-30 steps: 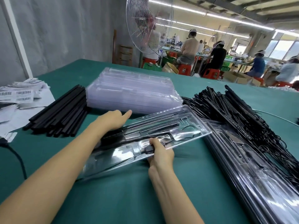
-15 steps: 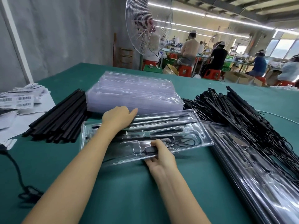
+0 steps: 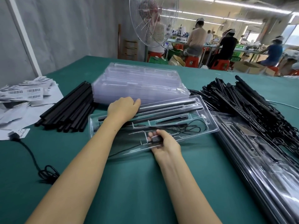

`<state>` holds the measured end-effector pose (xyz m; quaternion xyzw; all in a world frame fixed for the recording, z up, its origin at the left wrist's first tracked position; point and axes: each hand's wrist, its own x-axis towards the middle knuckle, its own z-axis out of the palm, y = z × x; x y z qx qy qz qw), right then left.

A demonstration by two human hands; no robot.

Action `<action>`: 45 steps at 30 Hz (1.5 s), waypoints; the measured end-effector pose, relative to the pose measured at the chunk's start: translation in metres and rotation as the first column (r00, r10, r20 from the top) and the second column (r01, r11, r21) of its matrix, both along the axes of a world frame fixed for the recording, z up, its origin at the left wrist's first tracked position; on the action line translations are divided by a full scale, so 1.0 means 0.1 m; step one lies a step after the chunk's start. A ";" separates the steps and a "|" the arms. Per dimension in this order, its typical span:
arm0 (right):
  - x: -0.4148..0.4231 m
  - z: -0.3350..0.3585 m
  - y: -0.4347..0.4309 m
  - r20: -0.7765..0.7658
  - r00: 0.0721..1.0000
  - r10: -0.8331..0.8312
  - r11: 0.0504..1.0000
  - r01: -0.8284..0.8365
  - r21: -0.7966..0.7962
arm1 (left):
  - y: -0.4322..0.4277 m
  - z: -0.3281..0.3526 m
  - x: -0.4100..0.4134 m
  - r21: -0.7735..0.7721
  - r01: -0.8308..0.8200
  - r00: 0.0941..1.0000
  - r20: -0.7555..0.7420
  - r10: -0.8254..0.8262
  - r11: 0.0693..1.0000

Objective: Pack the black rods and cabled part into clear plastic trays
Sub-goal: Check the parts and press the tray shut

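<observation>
The scene was bright and evenly lit by fluorescent strips (image 3: 226,14) at one o'clock and a blown-out window (image 3: 293,34) at two o'clock. Only faint, soft shadows lay on the green counter (image 3: 129,183). Glare streaked the packed trays (image 3: 267,178) at four o'clock. Distant workers (image 3: 228,41) looked soft, and the edges bowed with wide-angle distortion.

Black rods (image 3: 68,110), clear trays (image 3: 137,81), green table (image 3: 129,183), red stools (image 3: 191,61)

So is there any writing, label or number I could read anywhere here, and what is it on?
Nothing legible.
On the barcode labels, on paper sheets at left: bars and tiny print, too blurred to read.
On the black plug in the right hand: a small mark, unreadable.
On the clear tray: no writing seen.
</observation>
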<state>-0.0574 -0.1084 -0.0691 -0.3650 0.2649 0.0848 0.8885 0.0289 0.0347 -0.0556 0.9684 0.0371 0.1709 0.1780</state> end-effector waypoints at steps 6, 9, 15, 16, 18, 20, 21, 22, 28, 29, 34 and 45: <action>0.03 -0.02 0.00 0.034 0.999 0.035 0.999 -0.036 0.023 | 0.02 0.03 -0.04 0.015 -0.007 1.000 -0.011 0.007 1.000; 0.03 -0.04 0.02 0.045 0.998 0.036 0.999 -0.038 0.029 | 0.05 0.02 -0.06 0.015 -0.016 1.000 -0.013 0.016 1.000; 0.05 -0.06 0.02 0.025 0.999 0.043 0.999 -0.043 0.014 | 0.04 0.00 -0.08 0.024 -0.020 1.000 0.008 0.020 1.000; 0.04 -0.06 0.02 0.021 0.999 0.039 0.999 -0.039 0.011 | 0.03 0.00 -0.08 0.024 -0.020 1.000 0.013 0.020 1.000; 0.04 -0.06 0.02 0.021 0.999 0.025 1.000 -0.025 0.003 | 0.02 -0.01 -0.08 0.027 -0.018 1.000 0.020 0.018 0.999; 0.05 -0.05 0.01 0.012 1.000 -0.002 1.000 0.002 -0.029 | 0.01 -0.01 -0.08 0.022 -0.017 1.000 0.020 0.017 1.000; 0.05 -0.05 0.00 0.005 1.000 -0.016 0.999 0.016 -0.051 | -0.01 -0.01 -0.08 0.016 -0.017 1.000 0.017 0.017 1.000; 0.05 -0.05 0.00 0.004 1.000 -0.026 0.997 0.026 -0.068 | -0.01 -0.02 -0.08 0.010 -0.016 1.000 0.014 0.016 1.000; 0.04 -0.06 0.00 0.018 1.000 -0.025 0.998 0.026 -0.063 | -0.01 -0.04 -0.07 -0.003 -0.014 1.000 -0.006 0.014 1.000; 0.05 -0.06 -0.01 0.034 0.999 -0.007 0.999 0.008 -0.037 | -0.01 -0.03 -0.06 -0.003 -0.017 1.000 -0.006 0.017 1.000; 0.02 -0.11 -0.03 0.082 0.994 0.074 0.996 -0.070 -0.057 | 0.03 0.03 -0.04 0.002 -0.036 0.999 -0.008 0.036 0.999; 0.10 -0.08 -0.03 0.077 0.993 0.095 0.994 -0.098 0.044 | 0.01 0.13 -0.09 -0.016 -0.042 0.999 0.021 0.042 0.999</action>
